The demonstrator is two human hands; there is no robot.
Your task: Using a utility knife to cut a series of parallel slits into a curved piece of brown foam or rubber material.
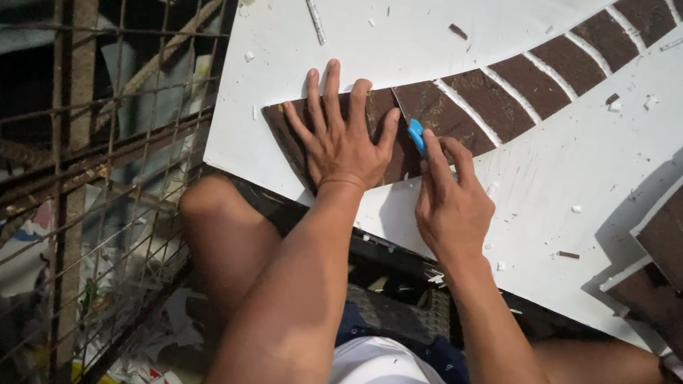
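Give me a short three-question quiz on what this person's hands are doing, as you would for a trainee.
1. True or false: the left hand lies flat, fingers spread, on a brown tile.
2. What colour is the cutter in the right hand?
3. The brown tiles on the white board form: A) a curved band, B) a full circle, C) a loose heap.

Key: 1 true; 2 blue; 3 A.
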